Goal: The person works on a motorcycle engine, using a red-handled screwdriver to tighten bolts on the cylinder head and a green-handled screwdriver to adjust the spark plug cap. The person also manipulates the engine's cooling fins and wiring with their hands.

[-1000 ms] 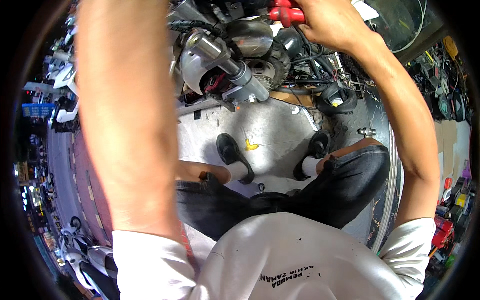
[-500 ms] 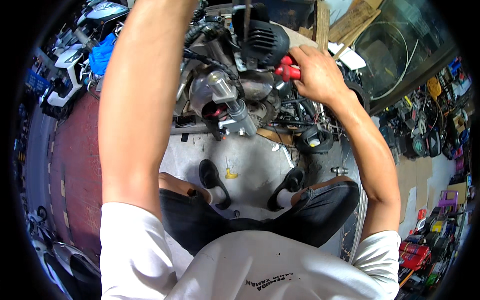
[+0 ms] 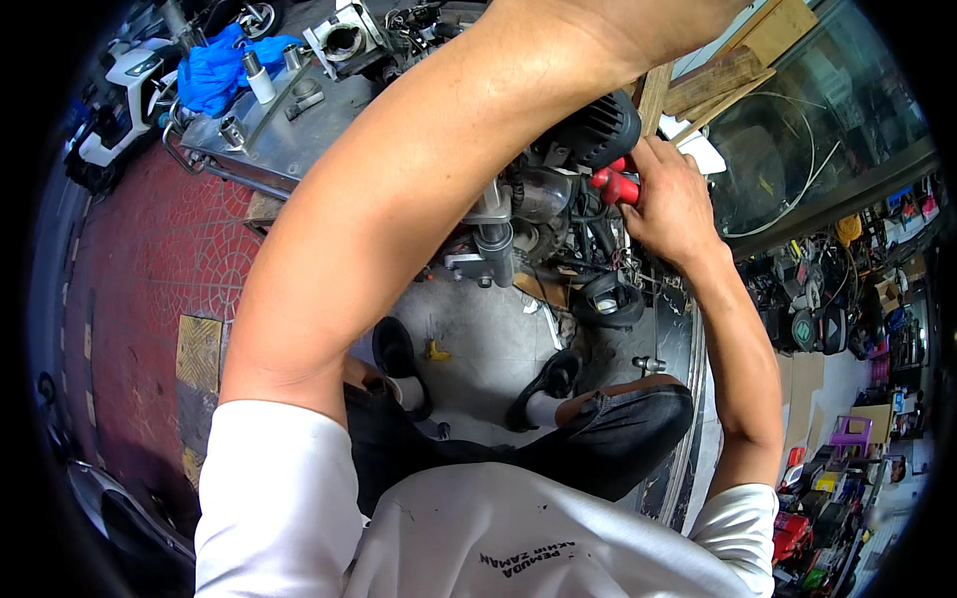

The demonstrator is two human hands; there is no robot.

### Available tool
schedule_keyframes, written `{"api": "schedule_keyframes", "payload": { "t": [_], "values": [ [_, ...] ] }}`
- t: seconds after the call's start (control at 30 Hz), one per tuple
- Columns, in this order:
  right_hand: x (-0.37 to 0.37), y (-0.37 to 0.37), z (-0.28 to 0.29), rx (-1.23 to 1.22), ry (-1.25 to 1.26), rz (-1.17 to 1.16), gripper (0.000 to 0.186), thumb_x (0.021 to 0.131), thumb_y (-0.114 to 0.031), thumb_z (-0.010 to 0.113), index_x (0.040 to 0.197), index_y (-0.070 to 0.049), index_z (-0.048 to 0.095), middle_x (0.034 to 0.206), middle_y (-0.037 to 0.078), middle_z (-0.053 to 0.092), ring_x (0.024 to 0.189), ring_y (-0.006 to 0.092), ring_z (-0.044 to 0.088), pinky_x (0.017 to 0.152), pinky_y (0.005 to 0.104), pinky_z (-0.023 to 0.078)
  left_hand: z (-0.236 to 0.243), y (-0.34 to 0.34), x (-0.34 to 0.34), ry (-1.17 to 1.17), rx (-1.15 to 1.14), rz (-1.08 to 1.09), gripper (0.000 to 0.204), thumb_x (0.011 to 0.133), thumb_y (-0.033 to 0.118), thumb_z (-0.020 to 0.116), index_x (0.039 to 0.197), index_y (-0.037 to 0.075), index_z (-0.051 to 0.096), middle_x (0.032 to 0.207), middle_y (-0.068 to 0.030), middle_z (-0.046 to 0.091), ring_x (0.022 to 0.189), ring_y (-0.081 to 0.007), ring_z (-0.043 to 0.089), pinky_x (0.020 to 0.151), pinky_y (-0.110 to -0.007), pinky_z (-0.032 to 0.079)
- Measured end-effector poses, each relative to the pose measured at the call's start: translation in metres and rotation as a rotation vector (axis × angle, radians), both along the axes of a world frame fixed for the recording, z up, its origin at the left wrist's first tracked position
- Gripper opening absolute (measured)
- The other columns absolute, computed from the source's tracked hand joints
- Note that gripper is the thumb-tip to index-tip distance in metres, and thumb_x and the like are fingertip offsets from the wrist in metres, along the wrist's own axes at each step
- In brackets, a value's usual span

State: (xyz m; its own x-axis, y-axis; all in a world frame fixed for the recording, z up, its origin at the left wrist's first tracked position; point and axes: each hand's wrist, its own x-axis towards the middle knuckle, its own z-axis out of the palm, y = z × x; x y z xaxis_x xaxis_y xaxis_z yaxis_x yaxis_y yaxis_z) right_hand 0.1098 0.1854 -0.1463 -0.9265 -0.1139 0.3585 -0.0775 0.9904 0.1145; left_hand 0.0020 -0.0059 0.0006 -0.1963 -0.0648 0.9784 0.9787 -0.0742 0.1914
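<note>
Since half a second ago, the person's left arm (image 3: 419,189) has swung over to the right, so it now slants across the view. Before, it went nearly straight up. The right hand (image 3: 675,199) still has hold of the two red handles (image 3: 618,188), closed around them. They poke out of it just beside a black cover with slots (image 3: 605,130). Their far end is hidden.

Up at the top edge is the left hand (image 3: 688,20), higher than the right one. Its fingers are cut off, so you cannot tell if it is open or closed, or what it holds.

Below and left of the red handles are a shiny round metal part (image 3: 543,195) and a silver tube (image 3: 494,249). A black round thing (image 3: 608,299) is lower down, near the wood boards' side. Those wood boards (image 3: 713,82) are up past the right hand.

Over on the left, a metal tabletop (image 3: 329,130) has silver parts on it, with a blue bag (image 3: 209,80) at its far side. A yellow tool (image 3: 437,352) lies on the floor between two black shoes (image 3: 392,349).
</note>
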Motion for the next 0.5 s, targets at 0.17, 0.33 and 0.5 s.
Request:
{"api": "schedule_keyframes", "payload": {
  "t": [0.17,0.33,0.5],
  "values": [
    [0.003,-0.007,0.005,0.009,0.004,-0.018,0.048,0.072,-0.011,0.081,0.116,-0.007,0.061,0.103,0.014,0.065,0.106,0.0384,0.064,0.089,0.0513,0.049,0.01,-0.024,0.009,-0.028,-0.398,-0.008,0.035,0.105,0.024,0.049,0.107,-0.005,0.068,0.103,-0.0353,0.071,0.099,-0.0489,0.071,0.09,-0.052,0.057],
    [0.001,-0.009,0.005,-0.009,-0.017,-0.028,0.045,0.072,-0.011,0.082,0.11,-0.006,0.06,0.104,0.015,0.064,0.106,0.0395,0.064,0.09,0.0519,0.049,0.046,-0.081,0.019,0.143,-0.845,-0.115,0.04,0.099,0.017,0.051,0.123,-0.01,0.067,0.12,-0.0368,0.068,0.108,-0.0449,0.071,0.099,-0.047,0.057],
    [0.001,-0.008,0.002,-0.006,-0.02,-0.041,0.045,0.072,-0.011,0.082,0.11,-0.005,0.06,0.104,0.016,0.064,0.106,0.0404,0.063,0.091,0.052,0.048,0.038,-0.082,0.017,0.011,-0.767,0.004,0.04,0.095,0.019,0.061,0.127,-0.004,0.07,0.114,-0.0292,0.073,0.106,-0.0403,0.072,0.099,-0.046,0.057]
  ]
}}
